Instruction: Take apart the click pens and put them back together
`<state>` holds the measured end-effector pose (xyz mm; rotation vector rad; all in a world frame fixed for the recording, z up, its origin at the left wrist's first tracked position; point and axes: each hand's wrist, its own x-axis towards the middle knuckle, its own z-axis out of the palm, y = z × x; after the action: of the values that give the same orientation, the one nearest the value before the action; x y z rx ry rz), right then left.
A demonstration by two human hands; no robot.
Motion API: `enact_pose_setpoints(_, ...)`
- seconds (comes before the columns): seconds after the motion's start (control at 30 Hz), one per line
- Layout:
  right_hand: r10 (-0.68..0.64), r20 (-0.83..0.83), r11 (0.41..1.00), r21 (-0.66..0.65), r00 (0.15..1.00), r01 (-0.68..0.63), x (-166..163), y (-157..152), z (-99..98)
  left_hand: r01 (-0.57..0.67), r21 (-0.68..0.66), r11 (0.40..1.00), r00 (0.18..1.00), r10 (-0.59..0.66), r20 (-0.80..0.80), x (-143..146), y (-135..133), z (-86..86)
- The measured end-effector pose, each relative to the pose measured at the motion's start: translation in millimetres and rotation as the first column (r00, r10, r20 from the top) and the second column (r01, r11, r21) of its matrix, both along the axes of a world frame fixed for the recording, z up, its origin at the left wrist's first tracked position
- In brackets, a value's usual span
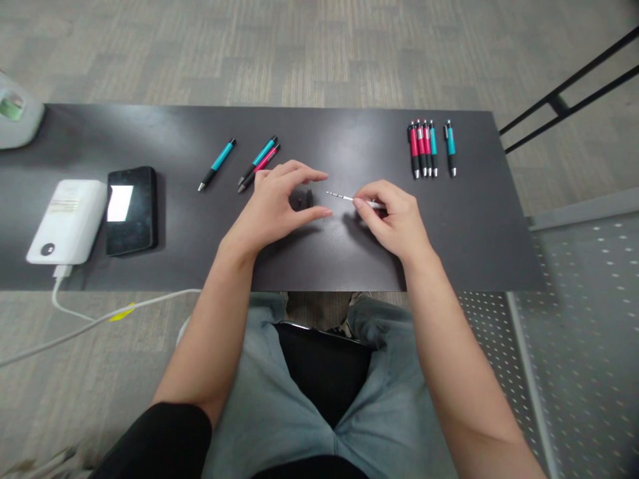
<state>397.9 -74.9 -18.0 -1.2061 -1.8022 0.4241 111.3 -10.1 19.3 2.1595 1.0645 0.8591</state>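
Note:
My right hand (392, 216) pinches a slim white pen refill (368, 202) between thumb and fingers above the table. Its thin dark-and-silver tip points left toward my other hand. Thumb and fingers spread apart, my left hand (269, 206) is open and holds nothing. Small dark pieces (309, 198) show in the gap between its thumb and fingers; their exact kind is hard to make out. Just beyond that hand lie a red pen (264, 159) and a teal pen (261, 154), side by side, with the red one partly hidden by my fingers.
Another teal pen (217, 164) lies farther left. Several red and teal pens (421, 150) form a row at the right, with one teal pen (450, 150) slightly apart. A black phone-like device (130, 229) and a white power bank (70, 219) with a cable (150, 301) occupy the left side.

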Motion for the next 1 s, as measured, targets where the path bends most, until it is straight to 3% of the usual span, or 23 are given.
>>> enact_pose_setpoints(0.2,0.053,0.074,0.998,-0.035,0.996,-0.051,-4.7,-4.2,5.0,0.087,0.045,0.995,0.991,-0.082,-0.104,14.2,-6.6,6.7)
enact_pose_setpoints(0.6,-0.218,0.009,0.976,-0.023,0.976,0.218,8.4,3.7,-2.9,-0.046,0.058,0.997,0.986,0.054,-0.156,7.9,-0.4,6.9)
enact_pose_setpoints(1.0,-0.213,-0.030,0.976,-0.048,0.977,0.212,5.8,4.7,-1.2,-0.065,0.022,0.998,0.975,0.068,-0.213,15.3,-4.8,7.0)
